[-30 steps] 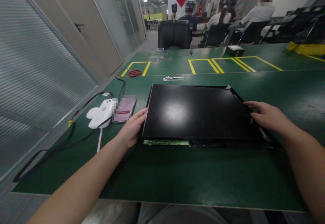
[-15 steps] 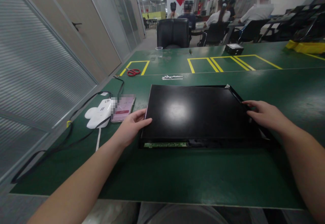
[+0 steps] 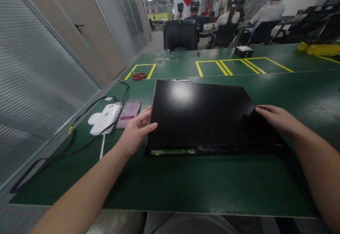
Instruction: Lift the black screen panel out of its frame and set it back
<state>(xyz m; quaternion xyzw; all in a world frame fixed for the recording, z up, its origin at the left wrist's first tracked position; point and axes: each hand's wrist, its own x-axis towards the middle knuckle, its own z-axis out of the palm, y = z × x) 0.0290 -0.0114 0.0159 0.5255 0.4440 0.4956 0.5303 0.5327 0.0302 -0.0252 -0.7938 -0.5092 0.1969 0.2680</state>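
Note:
A black flat display panel [image 3: 202,117] is tilted up at its far edge on the green table, above a black frame or tray that it mostly hides. A green circuit strip [image 3: 172,152] shows along the near left edge. My left hand [image 3: 135,129] grips the panel's left edge, thumb on top and fingers at the side and beneath. On the far right edge, my right hand [image 3: 276,117] pinches the panel between thumb and fingers.
Left of the panel lie a phone [image 3: 129,113], a white power strip [image 3: 105,120] and black cables. Farther back are red-handled scissors [image 3: 139,76], a clear cup [image 3: 166,54], a black box [image 3: 244,51] and a yellow item [image 3: 320,49]. People sit beyond the table.
The panel's far edge has risen, covering the frame's far corner and most of the white scraps behind. My right hand has closed on its right edge.

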